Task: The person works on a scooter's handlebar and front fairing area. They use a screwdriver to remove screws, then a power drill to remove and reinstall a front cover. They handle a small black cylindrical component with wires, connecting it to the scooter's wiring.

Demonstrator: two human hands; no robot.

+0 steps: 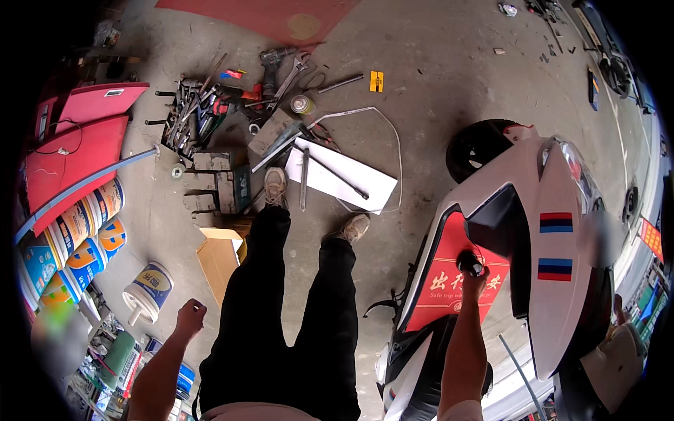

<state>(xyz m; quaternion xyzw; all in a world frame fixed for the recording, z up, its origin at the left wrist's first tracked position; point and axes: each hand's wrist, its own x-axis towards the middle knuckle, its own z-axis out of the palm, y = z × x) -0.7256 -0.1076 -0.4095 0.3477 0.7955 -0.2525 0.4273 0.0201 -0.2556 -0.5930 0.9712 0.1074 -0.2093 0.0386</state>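
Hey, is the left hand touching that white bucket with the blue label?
Apart. The head view shows grey floor between the left hand and the white bucket.

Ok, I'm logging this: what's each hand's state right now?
Left hand: loosely curled; cannot tell whether it holds anything.
Right hand: closed on a black round object.

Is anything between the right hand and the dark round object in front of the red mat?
Nothing visible; the right hand holds the dark round object. Whether that touches the red mat cannot be told.
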